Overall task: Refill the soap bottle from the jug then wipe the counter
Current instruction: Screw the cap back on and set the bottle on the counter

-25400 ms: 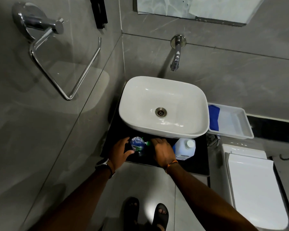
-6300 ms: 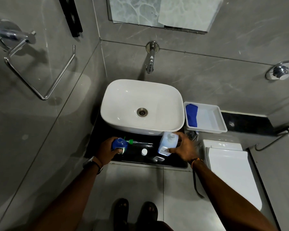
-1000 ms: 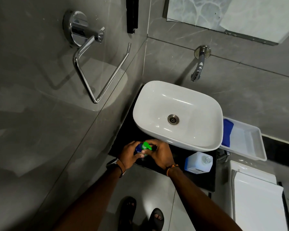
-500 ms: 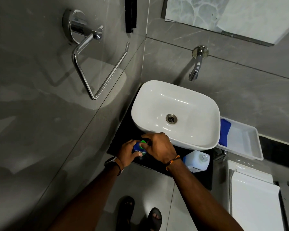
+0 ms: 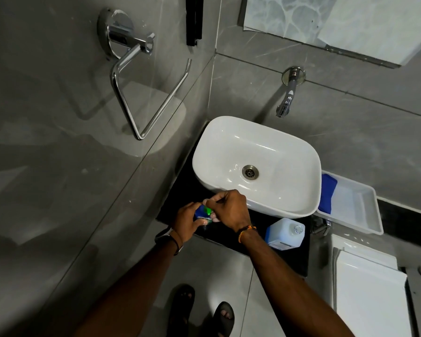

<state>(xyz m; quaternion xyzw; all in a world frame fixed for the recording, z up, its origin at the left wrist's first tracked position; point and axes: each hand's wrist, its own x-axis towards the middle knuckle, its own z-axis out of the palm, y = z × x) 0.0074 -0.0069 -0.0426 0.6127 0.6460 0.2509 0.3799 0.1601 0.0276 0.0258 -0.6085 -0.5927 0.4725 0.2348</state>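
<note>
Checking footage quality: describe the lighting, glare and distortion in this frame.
Head view: dim overall; bright glare on the white sink and chrome towel ring; wide-angle lens bends the wall lines; the black counter swallows detail, and both hands hide most of the soap bottle.

Bare forearms, dark watch (image 5: 167,235) on left wrist, orange thread band (image 5: 246,230) (right wrist), black sandals (image 5: 225,317)
</note>
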